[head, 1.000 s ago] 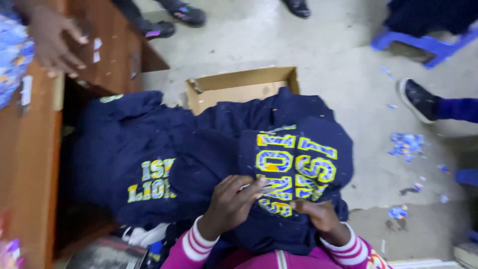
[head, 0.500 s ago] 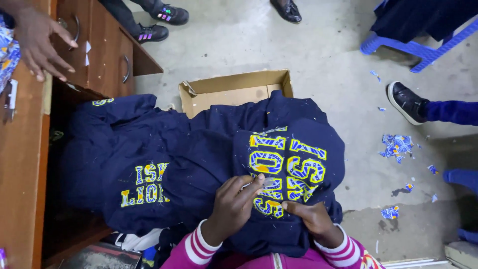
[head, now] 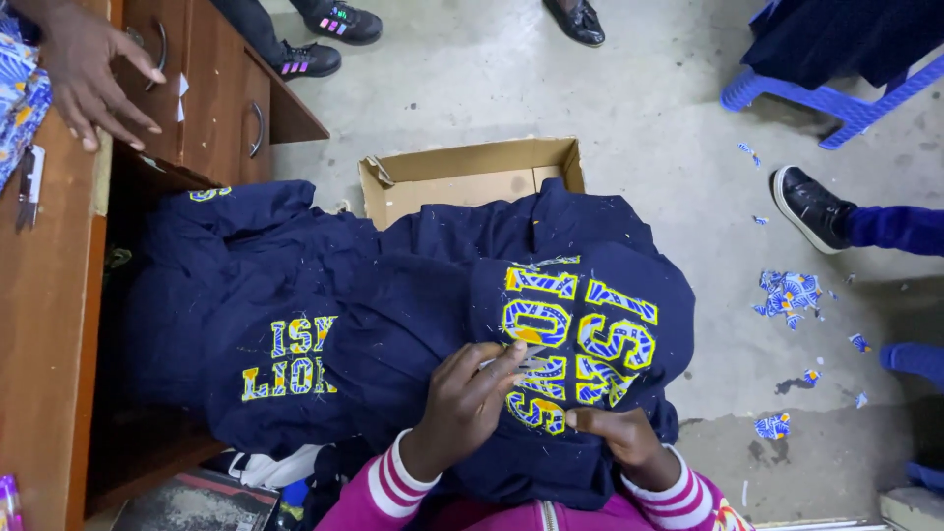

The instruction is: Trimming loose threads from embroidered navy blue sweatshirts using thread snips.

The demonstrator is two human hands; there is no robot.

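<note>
Your left hand (head: 462, 403) pinches small scissors (head: 526, 356) against the yellow-and-blue lettering of the navy sweatshirt (head: 580, 324) draped over your lap, at the near centre. Your right hand (head: 629, 442) grips the fabric's near edge, fingers clenched. More navy garments (head: 246, 295) are heaped to the left beside a wooden desk (head: 49, 324). Beyond them, an open cardboard box (head: 467, 177) sits on the grey concrete floor (head: 610, 108), with fabric scraps (head: 787, 295) scattered to the right.

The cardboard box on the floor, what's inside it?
The box looks empty where it shows: only bare brown cardboard. Its near part is hidden under the navy sweatshirts, so anything lying there cannot be seen.
</note>
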